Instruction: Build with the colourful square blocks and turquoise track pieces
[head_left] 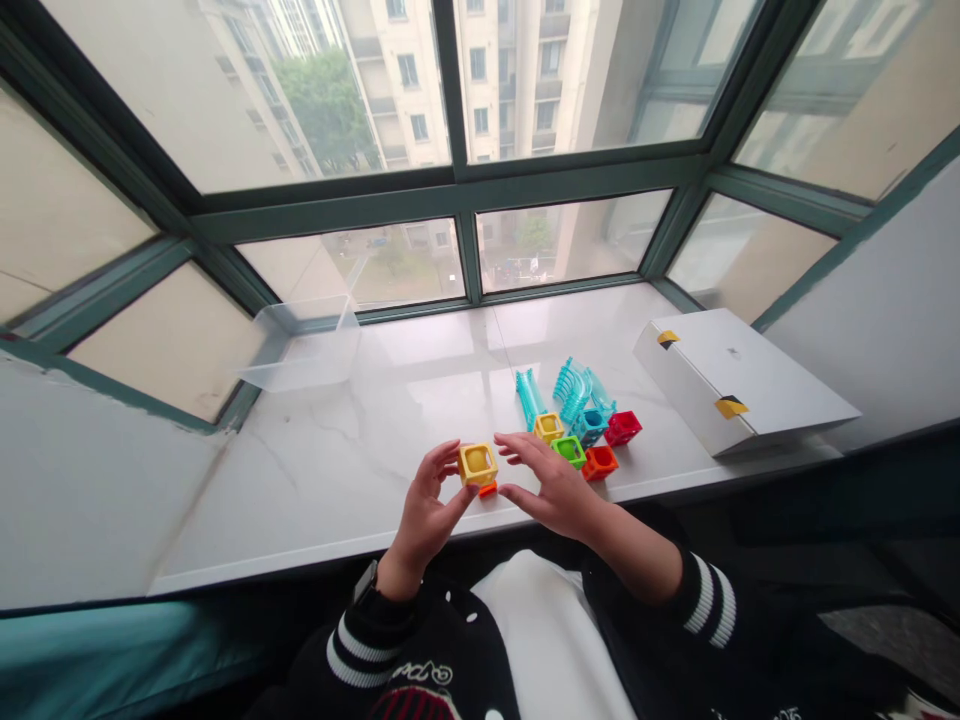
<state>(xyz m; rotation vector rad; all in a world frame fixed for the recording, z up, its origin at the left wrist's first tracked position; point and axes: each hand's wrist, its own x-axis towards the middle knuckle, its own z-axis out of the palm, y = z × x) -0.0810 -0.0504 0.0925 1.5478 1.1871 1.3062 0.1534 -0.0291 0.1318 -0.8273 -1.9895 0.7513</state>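
A yellow hollow cube block (478, 464) is pinched between the thumb and fingers of my left hand (427, 505). Just right of it, my right hand (551, 487) is open, thumb and fingers apart, with nothing between them. Below the held cube an orange piece (488, 490) is partly visible. Beyond my right hand are a second yellow cube (548, 428), a green cube (568, 451), a blue cube (589, 427), an orange cube (600, 463) and a red cube (622, 428). My right hand partly overlaps the green cube in view.
Clear teal track pieces (529, 398) and curved ones (576, 388) lie behind the cubes. A transparent plastic bin (304, 350) stands at the left back. A white box (750, 375) with yellow-black tabs sits at the right. Windows border the white sill (337, 480).
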